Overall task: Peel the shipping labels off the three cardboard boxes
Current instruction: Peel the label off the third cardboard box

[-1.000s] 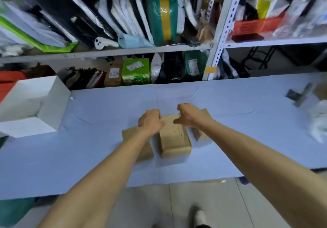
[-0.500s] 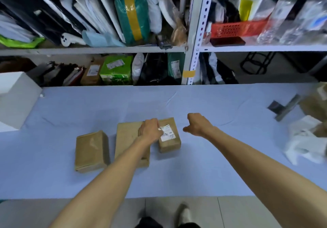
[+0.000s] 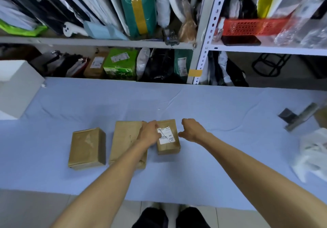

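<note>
three boxes in row on counter (image 3: 221, 160). left box (image 3: 87, 148), middle box (image 3: 126, 139): no label visible on top, likely done. right box (image 3: 169, 148): shipping label (image 3: 167, 136) on top, unpeeled. left grip (image 3: 150, 134) curled onto label's left edge, apparently pinching it. right grip (image 3: 192, 130) curled together, empty, just beside box's right side.

Matt cardboard boxes (image 3: 87, 148) on creased cloth (image 3: 212, 165)

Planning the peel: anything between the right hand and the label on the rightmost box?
Nothing visible. The right hand is at the right side of the box; the label faces up, uncovered on that side. The left hand covers only its left edge.
</note>
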{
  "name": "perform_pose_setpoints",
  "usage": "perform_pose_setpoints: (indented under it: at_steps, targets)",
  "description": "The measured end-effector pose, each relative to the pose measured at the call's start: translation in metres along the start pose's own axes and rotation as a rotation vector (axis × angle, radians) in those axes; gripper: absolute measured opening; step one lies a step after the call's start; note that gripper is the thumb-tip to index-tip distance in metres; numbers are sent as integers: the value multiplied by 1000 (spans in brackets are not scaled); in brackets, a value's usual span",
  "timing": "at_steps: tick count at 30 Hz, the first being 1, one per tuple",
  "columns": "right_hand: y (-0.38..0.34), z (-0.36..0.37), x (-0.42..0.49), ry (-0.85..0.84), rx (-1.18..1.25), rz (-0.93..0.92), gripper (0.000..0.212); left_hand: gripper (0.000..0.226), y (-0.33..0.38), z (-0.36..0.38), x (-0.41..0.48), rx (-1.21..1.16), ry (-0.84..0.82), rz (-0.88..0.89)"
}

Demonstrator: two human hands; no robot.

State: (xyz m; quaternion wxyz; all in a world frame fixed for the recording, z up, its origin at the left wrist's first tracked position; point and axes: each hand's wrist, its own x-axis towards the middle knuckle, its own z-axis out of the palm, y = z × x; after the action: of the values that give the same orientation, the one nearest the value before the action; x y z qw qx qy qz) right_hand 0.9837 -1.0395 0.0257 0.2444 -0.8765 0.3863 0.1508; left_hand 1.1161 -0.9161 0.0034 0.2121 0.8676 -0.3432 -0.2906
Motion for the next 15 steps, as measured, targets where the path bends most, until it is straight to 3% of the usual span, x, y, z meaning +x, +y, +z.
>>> perform_pose_setpoints:
  at_steps: [4, 9, 15]
  targets:
    - [5, 8, 4, -34, 4, -11, 45, 45, 0, 12, -7, -24, 5, -16]
    - [13, 18, 9, -63, 65, 3, 51, 48, -3, 23, -3, -65, -2, -71]
    - [24, 37, 17, -87, 279, -5, 69, 55, -9, 44, -2, -319, 17, -42]
